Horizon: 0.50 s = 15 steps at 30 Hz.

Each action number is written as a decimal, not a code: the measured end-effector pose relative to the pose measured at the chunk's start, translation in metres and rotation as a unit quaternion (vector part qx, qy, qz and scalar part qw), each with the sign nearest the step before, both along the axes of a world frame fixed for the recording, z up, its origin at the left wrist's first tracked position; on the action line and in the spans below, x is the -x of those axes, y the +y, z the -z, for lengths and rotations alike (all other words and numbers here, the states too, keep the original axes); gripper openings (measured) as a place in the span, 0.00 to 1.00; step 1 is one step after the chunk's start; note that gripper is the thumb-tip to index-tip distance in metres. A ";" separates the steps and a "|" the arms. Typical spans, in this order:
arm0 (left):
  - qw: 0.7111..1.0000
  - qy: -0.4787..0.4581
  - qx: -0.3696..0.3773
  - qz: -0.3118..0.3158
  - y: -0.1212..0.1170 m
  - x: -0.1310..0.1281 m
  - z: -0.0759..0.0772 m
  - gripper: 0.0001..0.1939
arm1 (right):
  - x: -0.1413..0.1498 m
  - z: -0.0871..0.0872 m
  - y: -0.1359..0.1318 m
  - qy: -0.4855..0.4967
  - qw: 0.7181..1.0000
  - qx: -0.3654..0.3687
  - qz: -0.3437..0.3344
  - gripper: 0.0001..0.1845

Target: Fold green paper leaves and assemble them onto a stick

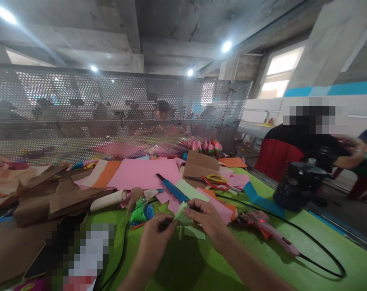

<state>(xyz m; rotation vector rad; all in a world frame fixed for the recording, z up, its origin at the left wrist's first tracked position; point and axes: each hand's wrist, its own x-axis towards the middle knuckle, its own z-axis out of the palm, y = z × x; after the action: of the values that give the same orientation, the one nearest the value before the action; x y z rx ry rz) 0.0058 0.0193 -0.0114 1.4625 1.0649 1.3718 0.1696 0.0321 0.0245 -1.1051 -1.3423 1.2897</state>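
Observation:
Both hands pinch one small folded piece of light green paper (183,217) above the green table (183,266). My left hand (157,232) grips its left side between thumb and fingers. On the right edge, my right hand (206,218) is closed with its fingertips near the top. Just below the paper lies another light green scrap (194,232). A blue utility knife (173,189) with its dark blade out rests behind my hands, beside a light green strip (192,190). Part of the folded paper is hidden by my fingers.
A pink glue gun (269,230) with a lit red light and black cord lies to the right. Scissors (215,182), pink sheets (143,173) and brown paper (65,202) cover the back and left. A perforated metal screen (110,105) stands behind; a person (304,141) sits at right.

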 end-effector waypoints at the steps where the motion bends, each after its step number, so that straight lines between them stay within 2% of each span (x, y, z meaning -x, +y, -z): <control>1: 1.000 0.000 0.001 0.000 0.000 0.000 0.000 0.07 | 0.000 0.000 -0.001 0.000 1.000 0.000 -0.001 0.17; 15: 0.999 -0.027 0.031 0.005 0.001 0.001 0.000 0.09 | -0.002 -0.009 -0.004 0.003 1.000 0.020 -0.006 0.15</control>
<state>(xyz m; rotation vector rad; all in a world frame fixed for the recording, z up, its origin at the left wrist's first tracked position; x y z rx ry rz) 0.0045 0.0203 -0.0116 1.3767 1.0551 1.3516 0.1716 0.0285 0.0335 -1.1207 -1.3256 1.3340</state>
